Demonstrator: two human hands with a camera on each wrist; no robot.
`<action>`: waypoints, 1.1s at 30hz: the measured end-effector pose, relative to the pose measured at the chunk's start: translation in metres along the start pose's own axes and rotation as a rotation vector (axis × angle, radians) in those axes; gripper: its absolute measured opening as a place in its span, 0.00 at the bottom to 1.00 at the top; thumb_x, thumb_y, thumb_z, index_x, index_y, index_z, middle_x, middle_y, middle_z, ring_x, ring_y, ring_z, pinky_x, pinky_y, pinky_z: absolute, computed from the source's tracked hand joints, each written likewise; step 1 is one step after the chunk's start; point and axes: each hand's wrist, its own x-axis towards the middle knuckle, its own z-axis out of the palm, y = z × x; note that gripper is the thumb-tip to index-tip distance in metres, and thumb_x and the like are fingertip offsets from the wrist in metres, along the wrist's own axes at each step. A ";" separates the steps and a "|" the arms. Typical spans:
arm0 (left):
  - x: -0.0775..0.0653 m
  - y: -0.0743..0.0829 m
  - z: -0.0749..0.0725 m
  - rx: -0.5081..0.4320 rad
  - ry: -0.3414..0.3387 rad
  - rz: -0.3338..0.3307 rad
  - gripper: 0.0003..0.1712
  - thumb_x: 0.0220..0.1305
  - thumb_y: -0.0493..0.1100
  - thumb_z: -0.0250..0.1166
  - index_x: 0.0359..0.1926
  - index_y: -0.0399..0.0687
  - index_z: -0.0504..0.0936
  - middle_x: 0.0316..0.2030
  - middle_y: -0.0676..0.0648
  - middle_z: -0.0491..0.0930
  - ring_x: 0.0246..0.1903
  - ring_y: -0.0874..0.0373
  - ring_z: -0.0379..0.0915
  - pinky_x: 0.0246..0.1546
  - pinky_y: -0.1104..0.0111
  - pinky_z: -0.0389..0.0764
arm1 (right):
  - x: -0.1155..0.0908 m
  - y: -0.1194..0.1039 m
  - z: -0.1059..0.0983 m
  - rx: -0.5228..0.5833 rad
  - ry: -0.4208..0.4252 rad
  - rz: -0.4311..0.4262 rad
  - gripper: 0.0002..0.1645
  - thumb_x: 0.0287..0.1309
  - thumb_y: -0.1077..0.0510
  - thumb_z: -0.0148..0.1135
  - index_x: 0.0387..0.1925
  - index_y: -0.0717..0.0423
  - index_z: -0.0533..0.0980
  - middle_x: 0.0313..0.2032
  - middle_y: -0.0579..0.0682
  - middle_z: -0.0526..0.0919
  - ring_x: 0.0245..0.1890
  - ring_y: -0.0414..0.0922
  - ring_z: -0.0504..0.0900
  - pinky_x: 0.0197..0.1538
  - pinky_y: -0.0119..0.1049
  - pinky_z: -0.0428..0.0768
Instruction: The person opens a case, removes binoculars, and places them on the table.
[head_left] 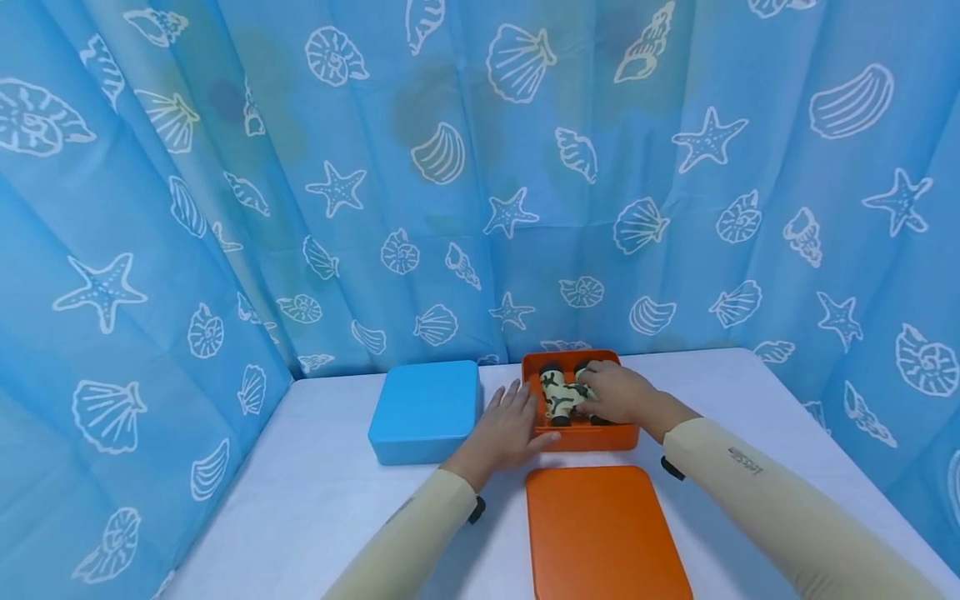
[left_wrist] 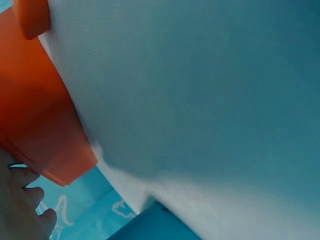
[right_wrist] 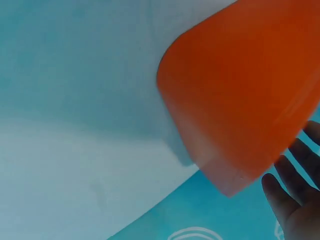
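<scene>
Camouflage binoculars (head_left: 558, 393) lie inside an orange box (head_left: 588, 439) at the back of the table. My right hand (head_left: 618, 393) reaches over the box's right rim and rests on the right barrel, partly hiding it. In the right wrist view its fingers (right_wrist: 292, 182) look fairly straight and spread at the rim; the binoculars are hidden there. My left hand (head_left: 506, 429) lies along the box's left side, fingers extended and thumb across the near left corner. The left wrist view shows its fingertips (left_wrist: 32, 195) beside the box wall (left_wrist: 47, 115).
A closed blue box (head_left: 427, 404) stands left of the orange one, close to my left hand. The orange lid (head_left: 603, 533) lies flat on the white tablecloth (head_left: 292, 508) in front. A blue curtain (head_left: 465, 192) with shell prints hangs behind the table.
</scene>
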 end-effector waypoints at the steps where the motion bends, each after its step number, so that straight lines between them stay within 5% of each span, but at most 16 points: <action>1: 0.002 0.000 0.001 -0.005 -0.009 -0.008 0.57 0.59 0.81 0.34 0.76 0.47 0.53 0.75 0.46 0.49 0.74 0.49 0.38 0.71 0.55 0.40 | 0.003 0.000 0.002 -0.007 -0.008 0.006 0.36 0.52 0.39 0.71 0.55 0.57 0.78 0.52 0.57 0.77 0.52 0.55 0.74 0.57 0.53 0.75; 10: 0.004 0.009 0.003 -0.022 -0.043 -0.100 0.55 0.62 0.77 0.44 0.77 0.45 0.49 0.75 0.45 0.47 0.74 0.48 0.38 0.71 0.58 0.43 | 0.018 0.005 0.021 0.010 -0.047 0.026 0.49 0.45 0.34 0.73 0.63 0.58 0.72 0.62 0.61 0.68 0.58 0.59 0.69 0.58 0.58 0.72; 19: 0.003 0.010 0.000 -0.029 -0.049 -0.114 0.55 0.63 0.76 0.45 0.77 0.44 0.47 0.76 0.45 0.45 0.74 0.48 0.37 0.71 0.58 0.44 | 0.024 0.000 0.025 0.112 -0.090 0.100 0.54 0.44 0.37 0.75 0.69 0.56 0.66 0.70 0.67 0.56 0.64 0.66 0.61 0.59 0.64 0.68; 28: 0.004 0.009 0.004 -0.033 -0.056 -0.106 0.57 0.61 0.78 0.41 0.77 0.45 0.45 0.76 0.45 0.43 0.74 0.49 0.35 0.71 0.59 0.42 | 0.030 0.000 0.030 0.143 -0.122 0.123 0.66 0.36 0.23 0.69 0.72 0.55 0.62 0.72 0.69 0.51 0.70 0.68 0.50 0.61 0.69 0.60; 33: 0.005 0.009 0.006 -0.049 -0.047 -0.109 0.57 0.62 0.78 0.43 0.77 0.45 0.45 0.76 0.46 0.43 0.74 0.50 0.35 0.71 0.59 0.43 | 0.034 -0.003 0.031 0.113 -0.146 0.143 0.61 0.41 0.29 0.71 0.70 0.58 0.63 0.72 0.71 0.48 0.68 0.71 0.51 0.61 0.68 0.61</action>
